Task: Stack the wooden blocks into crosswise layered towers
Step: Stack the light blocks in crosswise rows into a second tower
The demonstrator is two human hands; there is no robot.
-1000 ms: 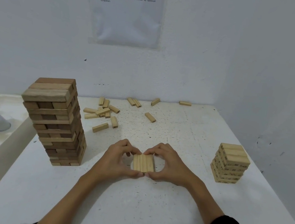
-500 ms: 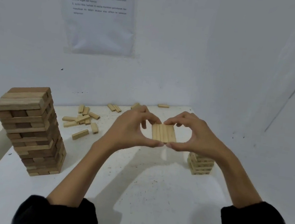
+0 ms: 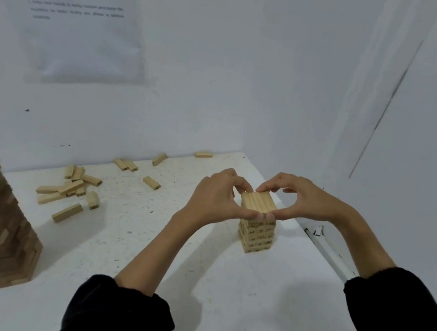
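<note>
both my hands pinch one flat layer of blocks (image 3: 259, 201) between them, my left hand (image 3: 216, 196) on its left edge and my right hand (image 3: 299, 202) on its right. the layer sits right over the small tower (image 3: 256, 236) near the right side of the table (image 3: 196, 274), lined up with its top. its blocks run lengthwise away from me. my hands hide the seam, so i cannot tell whether it rests there yet, nor which way the layer beneath runs; it should cross.

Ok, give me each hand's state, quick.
Left hand: pinching the row of blocks at the top of the small tower.
Right hand: pinching the same row.
</note>
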